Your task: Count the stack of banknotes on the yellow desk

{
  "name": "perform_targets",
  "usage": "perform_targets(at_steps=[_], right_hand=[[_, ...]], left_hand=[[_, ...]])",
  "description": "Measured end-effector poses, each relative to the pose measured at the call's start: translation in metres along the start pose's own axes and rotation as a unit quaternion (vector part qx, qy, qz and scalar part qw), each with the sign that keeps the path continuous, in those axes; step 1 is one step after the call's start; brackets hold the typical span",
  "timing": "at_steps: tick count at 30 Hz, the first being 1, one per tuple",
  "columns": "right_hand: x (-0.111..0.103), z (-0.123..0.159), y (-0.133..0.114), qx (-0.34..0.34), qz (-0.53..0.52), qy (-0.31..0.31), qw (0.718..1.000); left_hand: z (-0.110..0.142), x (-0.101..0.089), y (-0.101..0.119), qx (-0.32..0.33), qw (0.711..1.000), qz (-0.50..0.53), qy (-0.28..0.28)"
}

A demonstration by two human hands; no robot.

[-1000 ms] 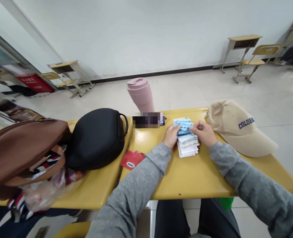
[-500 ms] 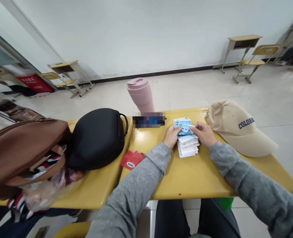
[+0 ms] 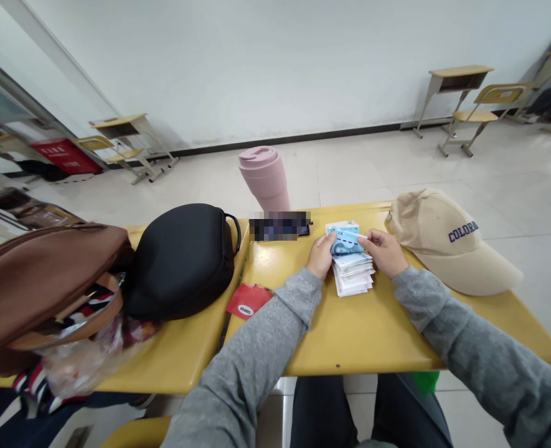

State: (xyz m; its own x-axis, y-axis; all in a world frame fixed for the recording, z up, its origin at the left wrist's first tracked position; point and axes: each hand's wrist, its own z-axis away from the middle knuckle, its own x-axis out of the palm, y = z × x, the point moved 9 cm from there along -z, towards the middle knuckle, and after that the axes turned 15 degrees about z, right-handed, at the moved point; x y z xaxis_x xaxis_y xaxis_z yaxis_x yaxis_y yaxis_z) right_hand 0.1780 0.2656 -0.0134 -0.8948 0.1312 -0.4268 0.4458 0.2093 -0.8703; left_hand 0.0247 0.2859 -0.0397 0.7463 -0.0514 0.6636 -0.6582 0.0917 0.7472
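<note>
A stack of small white and blue paper packets (image 3: 352,274) lies on the yellow desk (image 3: 373,336), fanned toward me. My left hand (image 3: 320,256) grips the stack's left side, thumb on a blue packet (image 3: 345,241) at the top. My right hand (image 3: 385,250) pinches the right edge of that same blue packet with thumb and forefinger. Both sleeves are grey.
A beige cap (image 3: 443,239) lies right of my hands. A pink tumbler (image 3: 264,179) and a dark phone (image 3: 279,226) stand behind. A black case (image 3: 182,260), a red card (image 3: 249,300) and a brown bag (image 3: 42,280) are to the left. Desks and chairs stand by the far wall.
The top blue packet has shifted slightly between my fingers and now shows a red-marked edge. My hands and the stack stay in the same place.
</note>
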Motion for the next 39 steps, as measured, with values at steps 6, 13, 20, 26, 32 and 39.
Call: perform_targets(at_steps=[6, 13, 20, 26, 32, 39], right_hand=[[0.001, 0.001, -0.003, 0.002, -0.036, 0.001, 0.999], [0.0, 0.002, -0.008, -0.002, -0.054, 0.002, 0.999], [-0.002, 0.005, -0.017, -0.01, -0.063, -0.007, 0.998], [-0.001, 0.006, -0.014, 0.003, -0.07, -0.017, 0.997], [0.001, 0.004, -0.01, 0.006, -0.073, -0.022, 0.997], [0.001, 0.004, -0.011, 0.008, -0.085, -0.02, 0.996]], left_hand=[[-0.003, -0.003, -0.003, 0.0, 1.0, 0.0, 0.0], [-0.004, -0.004, -0.002, 0.006, 1.0, -0.001, -0.002], [-0.002, -0.004, 0.0, 0.01, 1.0, -0.004, 0.009], [-0.004, -0.007, -0.002, 0.01, 1.0, 0.007, 0.01], [-0.003, -0.005, -0.004, 0.001, 1.0, 0.015, 0.013], [0.0, -0.001, -0.002, -0.004, 1.0, 0.017, 0.002]])
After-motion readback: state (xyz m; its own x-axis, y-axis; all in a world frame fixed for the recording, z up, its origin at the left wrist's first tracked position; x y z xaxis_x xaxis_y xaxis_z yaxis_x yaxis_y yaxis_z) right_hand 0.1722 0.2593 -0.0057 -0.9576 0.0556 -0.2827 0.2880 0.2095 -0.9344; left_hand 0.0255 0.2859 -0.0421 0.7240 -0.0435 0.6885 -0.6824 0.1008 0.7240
